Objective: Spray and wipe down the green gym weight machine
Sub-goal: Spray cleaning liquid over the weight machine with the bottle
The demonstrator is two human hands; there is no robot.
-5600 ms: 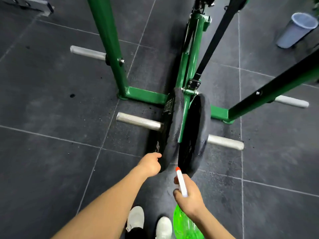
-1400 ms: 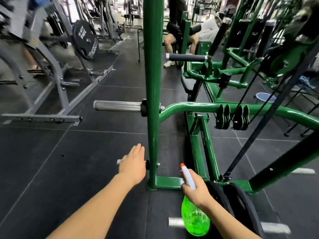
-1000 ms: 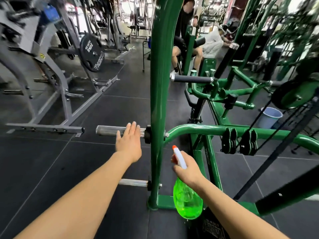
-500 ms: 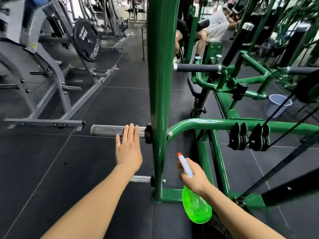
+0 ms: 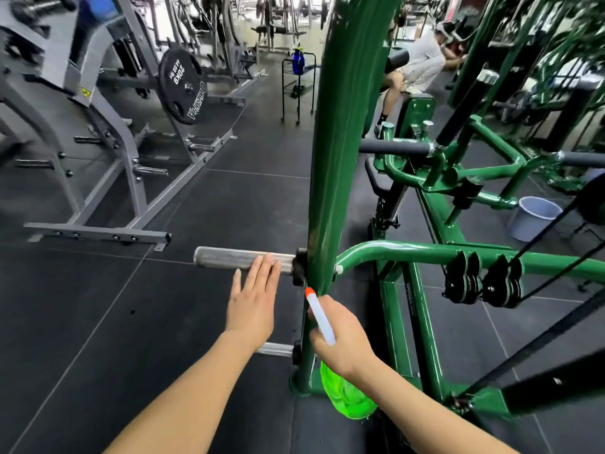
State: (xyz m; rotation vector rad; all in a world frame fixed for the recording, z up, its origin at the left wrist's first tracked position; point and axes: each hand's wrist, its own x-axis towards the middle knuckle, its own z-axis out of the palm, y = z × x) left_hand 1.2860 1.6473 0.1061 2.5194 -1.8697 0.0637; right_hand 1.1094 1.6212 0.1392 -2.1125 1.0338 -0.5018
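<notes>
Green painted steel upright (image 5: pixel 340 152) of the weight machine stood just ahead. Right hand (image 5: pixel 340 339) gripped the translucent green spray bottle (image 5: pixel 347 398), nozzle near the post; left hand (image 5: pixel 253 306) hovered flat-fingered by the knurled steel peg (image 5: pixel 242 256). Best misted close, sparingly, then wiped downward.

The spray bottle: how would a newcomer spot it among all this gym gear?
Find the thick green post at centre. At its foot, the right hand holds the spray bottle: a bright translucent green body, far lighter than the dark green frame, with a white nozzle tipped orange.
</notes>
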